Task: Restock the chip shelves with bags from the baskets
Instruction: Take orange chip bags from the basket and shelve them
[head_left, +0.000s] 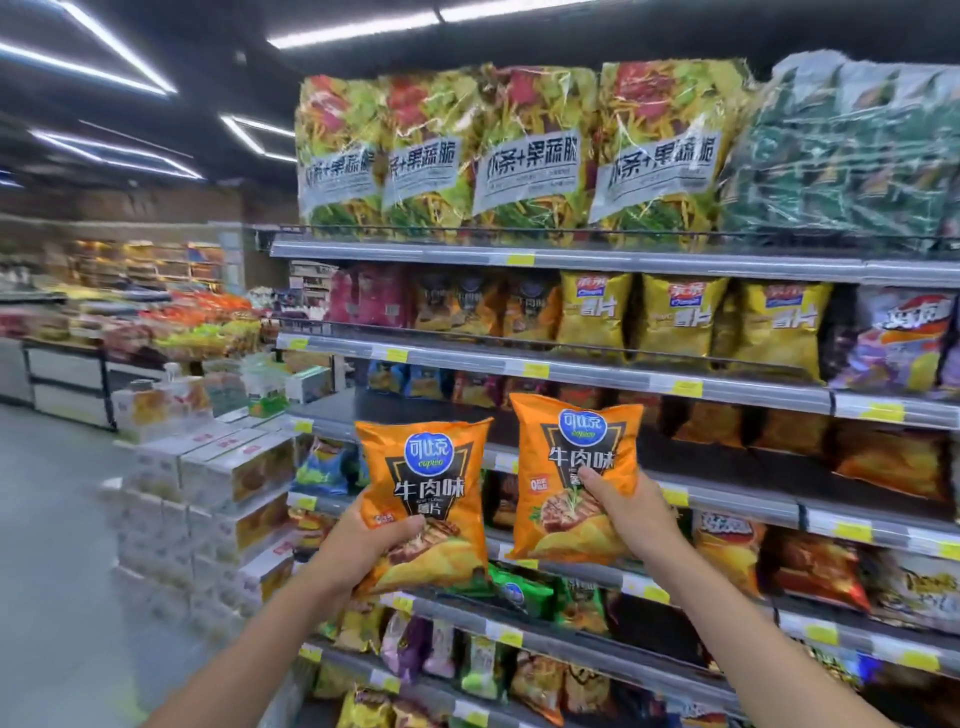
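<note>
**Two orange bags held at the shelf's front edge**

The left grip (363, 540) pinches the left chip bag (423, 483) low down, thumb on its face. The right grip (618, 509) pinches the right chip bag (576, 457) mid-face. Both bags hang in front of the half-bare shelf (691, 457). They look light, puffed and probably slippery, so hold them gently by the lower corners. There is open room behind the front edge, left of the stocked bags (883, 457).

Arms stretched forward, left hand (371, 545) grips left bag (423, 467), right hand (621, 512) right bag (574, 441).
</note>
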